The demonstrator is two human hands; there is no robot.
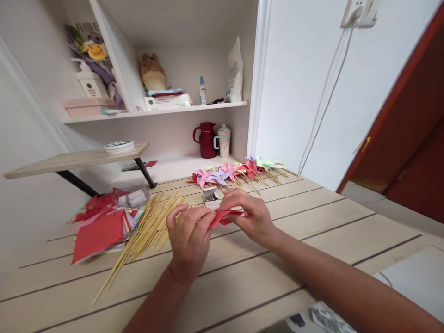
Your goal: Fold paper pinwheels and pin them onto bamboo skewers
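A piece of folded red paper [225, 216] is held between my two hands above the middle of the table. My left hand [191, 233] pinches its left end, while the fingers of my right hand [250, 215] grip the right side. Part of the paper is hidden behind my fingers. Just beyond my hands sits a small open box of metal pins [211, 197]. Left of my left hand lies a loose pile of thin wooden sticks [149, 229]. Finished paper pinwheels [222, 175] on sticks lie in a row at the back of the table.
Sheets of coloured paper [99, 235], red on top, are stacked at the left. Behind them stands a small raised shelf [79, 159] on black legs. A dark red jug [207, 141] and a pale cup [224, 142] stand in the back recess. Wall cables [324, 101] hang at the right.
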